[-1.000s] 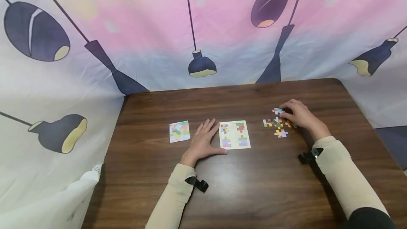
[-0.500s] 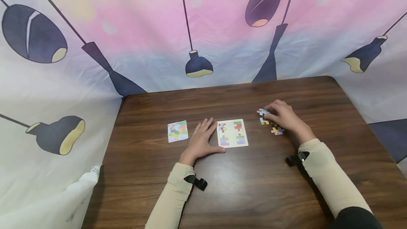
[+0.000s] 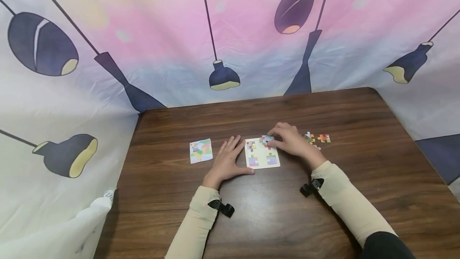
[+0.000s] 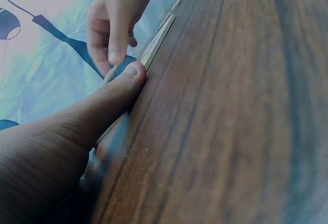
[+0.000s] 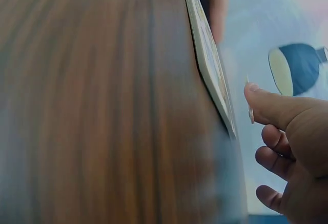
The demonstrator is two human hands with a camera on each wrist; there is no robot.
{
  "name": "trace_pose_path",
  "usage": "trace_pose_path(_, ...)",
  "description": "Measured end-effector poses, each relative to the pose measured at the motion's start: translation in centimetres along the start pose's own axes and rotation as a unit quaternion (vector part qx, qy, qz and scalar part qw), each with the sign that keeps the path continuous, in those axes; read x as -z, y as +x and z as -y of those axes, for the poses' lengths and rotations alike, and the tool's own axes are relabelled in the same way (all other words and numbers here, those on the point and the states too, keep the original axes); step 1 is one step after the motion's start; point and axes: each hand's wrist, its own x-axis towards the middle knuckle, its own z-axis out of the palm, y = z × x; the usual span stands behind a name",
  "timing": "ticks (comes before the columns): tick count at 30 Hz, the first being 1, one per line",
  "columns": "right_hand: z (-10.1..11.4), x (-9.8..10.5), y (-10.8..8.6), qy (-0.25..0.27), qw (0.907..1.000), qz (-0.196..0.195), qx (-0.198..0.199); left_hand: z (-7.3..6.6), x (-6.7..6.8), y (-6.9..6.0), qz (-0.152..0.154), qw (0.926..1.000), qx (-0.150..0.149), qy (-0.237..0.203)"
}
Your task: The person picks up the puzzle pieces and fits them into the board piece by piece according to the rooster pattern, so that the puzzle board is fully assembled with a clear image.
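Observation:
My left hand lies spread on the table along the left side of a square puzzle board, its thumb touching the lower left corner. Pieces sit at the board's corners around a cream middle. Over the upper right corner, my right hand pinches a colourful jigsaw piece between thumb and fingers. The right wrist view shows that jigsaw piece edge-on, apart from the board. In the left wrist view the left thumb is against the board's edge.
Left of the left hand lies a small picture card. Several loose jigsaw pieces lie to the right, partly hidden by the right hand and wrist. The wooden table meets a printed cloth backdrop at its far edge.
My right hand has moved left from the loose pieces to the board, bringing a jigsaw piece along. The left hand has stayed beside the board.

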Motion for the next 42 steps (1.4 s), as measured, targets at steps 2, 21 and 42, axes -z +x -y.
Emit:
trace_pose_path(2, 0.5, -0.5, 0.4, -0.002, 0.9999, 0.007, 0.008, 0.0, 0.0, 0.0, 0.0, 1.0, 0.0, 0.001)
trace_pose_path(21, 1.2, -1.6, 1.1, -0.023, 0.9986, 0.047, 0.005, 0.1, 0.0, 0.0, 0.005, 1.0, -0.002, -0.005)
trace_pose_path(42, 1.6, -2.0, 0.5, -0.032, 0.9979, 0.044, 0.034, -0.1, 0.1, -0.1, 0.004, 0.9999, -0.001, -0.013)
